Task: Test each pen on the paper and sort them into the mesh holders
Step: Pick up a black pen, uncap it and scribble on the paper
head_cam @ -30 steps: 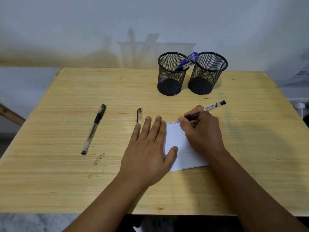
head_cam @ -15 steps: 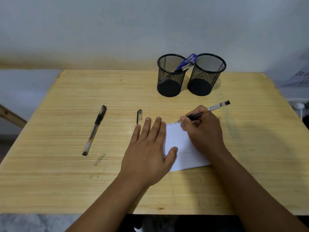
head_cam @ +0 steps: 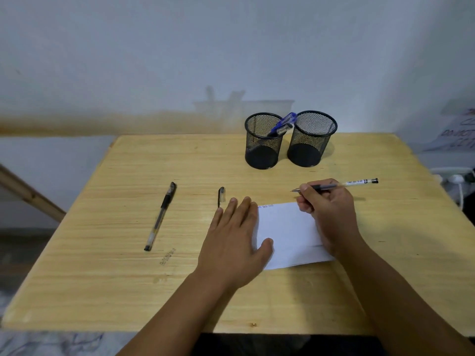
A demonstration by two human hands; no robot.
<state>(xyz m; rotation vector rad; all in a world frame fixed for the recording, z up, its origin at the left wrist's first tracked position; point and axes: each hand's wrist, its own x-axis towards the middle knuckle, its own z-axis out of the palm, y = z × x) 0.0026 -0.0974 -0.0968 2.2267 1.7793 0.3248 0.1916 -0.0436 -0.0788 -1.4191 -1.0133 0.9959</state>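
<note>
Left hand (head_cam: 236,240) flat, fingers spread, pressing paper (head_cam: 290,235); right hand (head_cam: 326,209) pinches pen (head_cam: 334,185), tip lifted off sheet

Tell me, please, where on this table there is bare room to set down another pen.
The wooden table is bare right of the right hand, and along the near edge. Also between the capped pen and the mesh holders. It is crowded around the paper, loose cap and left hand.
</note>
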